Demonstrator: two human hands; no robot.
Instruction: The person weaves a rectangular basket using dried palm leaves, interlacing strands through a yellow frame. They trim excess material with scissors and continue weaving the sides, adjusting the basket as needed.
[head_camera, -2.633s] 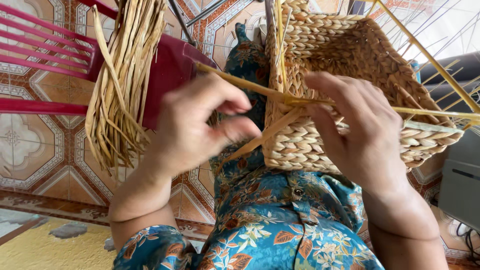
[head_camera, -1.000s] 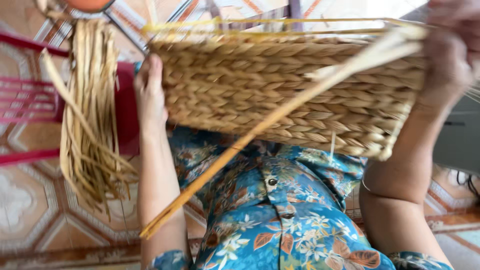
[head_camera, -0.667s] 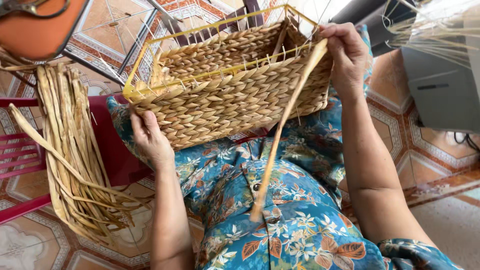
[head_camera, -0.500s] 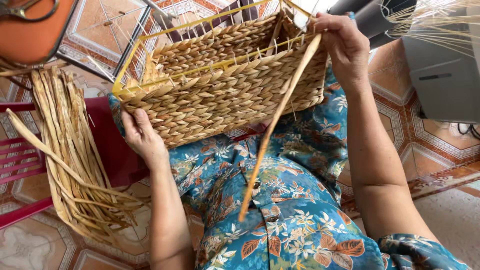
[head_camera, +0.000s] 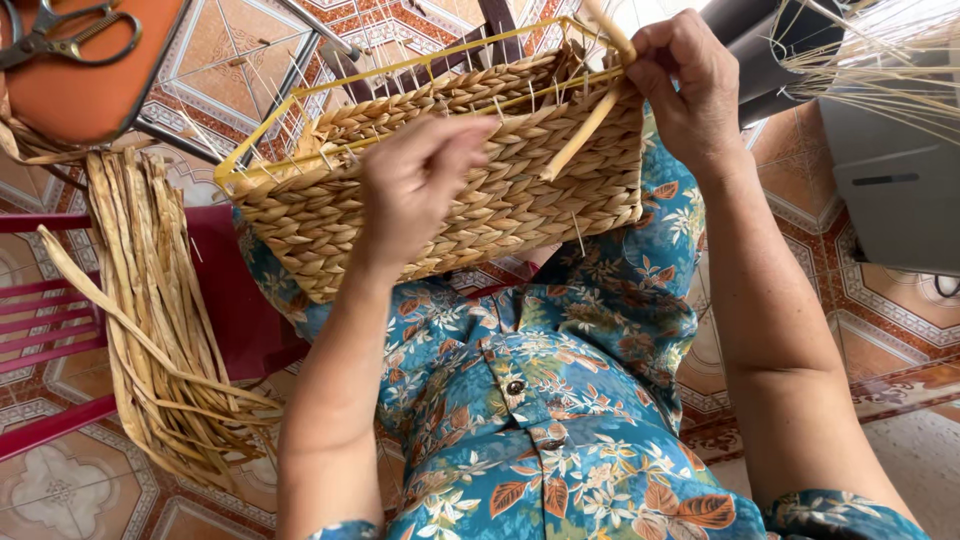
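Above our lap, our right hand pinched the strand slanting leftward toward our loosely curled left hand on the basket.

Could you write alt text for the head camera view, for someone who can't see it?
A person's two hands, left hand and right hand, work a half-woven straw basket on a yellow wire frame over their lap; a bundle of straw strips hangs beside it.

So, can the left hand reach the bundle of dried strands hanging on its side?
Probably yes: the left hand rests on the woven basket, and nothing lies between it and the bundle of dried strands.
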